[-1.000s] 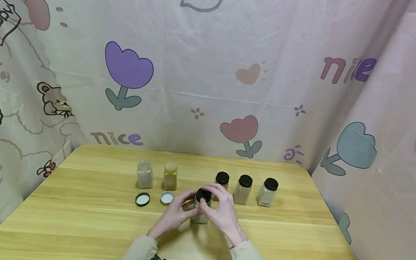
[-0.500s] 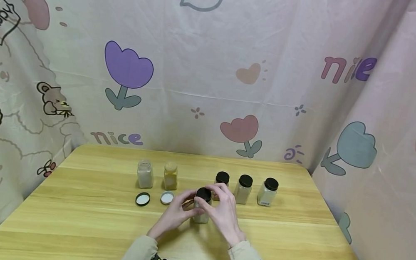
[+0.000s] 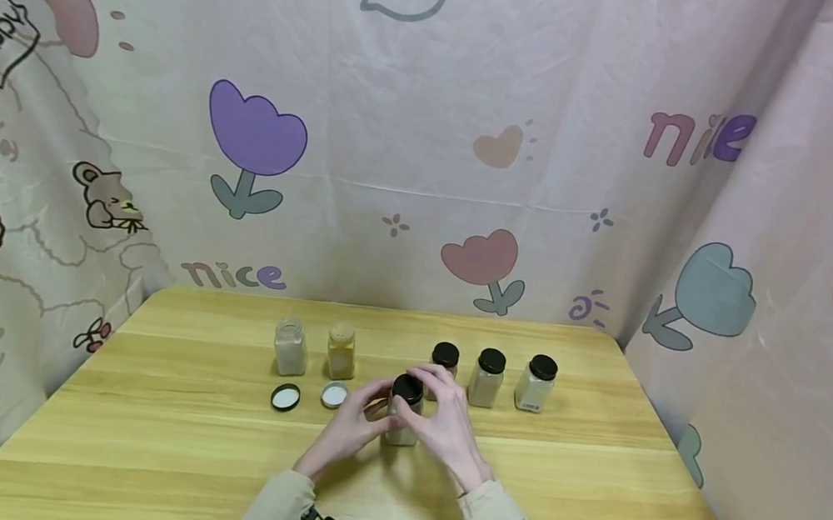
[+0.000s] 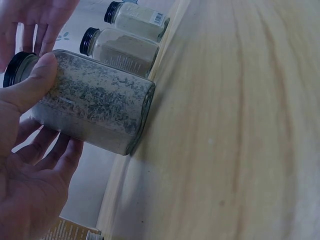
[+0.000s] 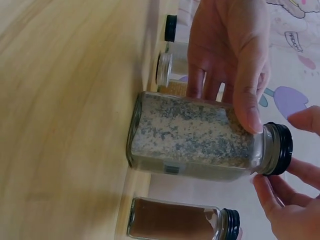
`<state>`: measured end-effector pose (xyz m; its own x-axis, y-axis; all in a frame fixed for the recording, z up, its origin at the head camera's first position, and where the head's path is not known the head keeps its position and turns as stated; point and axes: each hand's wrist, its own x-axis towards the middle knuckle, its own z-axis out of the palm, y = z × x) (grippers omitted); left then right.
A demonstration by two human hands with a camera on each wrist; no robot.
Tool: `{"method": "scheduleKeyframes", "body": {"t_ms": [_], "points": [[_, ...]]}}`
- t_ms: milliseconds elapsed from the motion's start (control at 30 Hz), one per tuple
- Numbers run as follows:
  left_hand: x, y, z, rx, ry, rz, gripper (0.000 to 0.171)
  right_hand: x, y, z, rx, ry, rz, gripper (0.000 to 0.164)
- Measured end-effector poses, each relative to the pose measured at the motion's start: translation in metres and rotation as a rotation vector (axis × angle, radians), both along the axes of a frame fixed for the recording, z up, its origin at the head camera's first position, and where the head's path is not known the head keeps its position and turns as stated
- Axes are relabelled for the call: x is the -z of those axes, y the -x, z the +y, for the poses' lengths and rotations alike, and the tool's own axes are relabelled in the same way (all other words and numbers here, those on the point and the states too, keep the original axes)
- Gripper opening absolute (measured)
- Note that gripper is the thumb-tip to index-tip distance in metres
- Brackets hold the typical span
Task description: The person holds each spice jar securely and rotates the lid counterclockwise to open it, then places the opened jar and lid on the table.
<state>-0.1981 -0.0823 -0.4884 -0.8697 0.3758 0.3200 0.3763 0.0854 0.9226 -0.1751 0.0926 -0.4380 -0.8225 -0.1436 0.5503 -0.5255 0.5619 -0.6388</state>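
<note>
In the middle of the table stands a square glass jar [image 3: 402, 437] of pale grains mixed with dark flakes, its contents plain in the left wrist view. My left hand [image 3: 353, 428] holds the jar's body, thumb on the near side and fingers round the other. At its top is a black screw lid [image 3: 407, 387]. My right hand [image 3: 448, 422] reaches over from the right, fingers curved about the lid. In the right wrist view, the right fingertips [image 5: 265, 192] are at the lid's lower edge, and the thumb is near its top.
Behind the right hand is a black-lidded jar [image 3: 446, 355] with brown contents. Two more capped jars, one middle [image 3: 486, 384] and one far right [image 3: 535, 389], stand beside it. Back left are an uncapped pale jar [image 3: 290, 355] and a yellow jar [image 3: 341, 357], with a black-rimmed lid [image 3: 286, 398] and silvery lid [image 3: 334, 395] before them.
The right hand's fingers and thumb shift slightly around the lid. The left hand and the jar stay in place.
</note>
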Motion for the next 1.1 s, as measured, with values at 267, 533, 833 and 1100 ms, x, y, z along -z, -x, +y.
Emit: {"method": "scheduleKeyframes", "body": {"t_ms": [267, 533, 833, 1100], "points": [[-0.003, -0.0015, -0.0003, -0.009, 0.017, -0.022, 0.06, 0.0011, 0.0007, 0.0001, 0.058, 0.031, 0.043, 0.04], [-0.002, -0.0018, -0.0003, -0.011, 0.012, -0.035, 0.059, 0.0002, 0.0008, 0.0002, 0.019, 0.028, 0.045, 0.031], [-0.004, -0.0023, -0.0012, -0.011, 0.015, -0.027, 0.06, -0.0007, 0.0012, 0.0002, -0.012, 0.042, 0.036, 0.032], [-0.0028, -0.002, -0.0008, 0.003, 0.005, -0.007, 0.059, 0.0014, 0.0001, -0.0017, 0.061, 0.026, 0.059, 0.032]]}}
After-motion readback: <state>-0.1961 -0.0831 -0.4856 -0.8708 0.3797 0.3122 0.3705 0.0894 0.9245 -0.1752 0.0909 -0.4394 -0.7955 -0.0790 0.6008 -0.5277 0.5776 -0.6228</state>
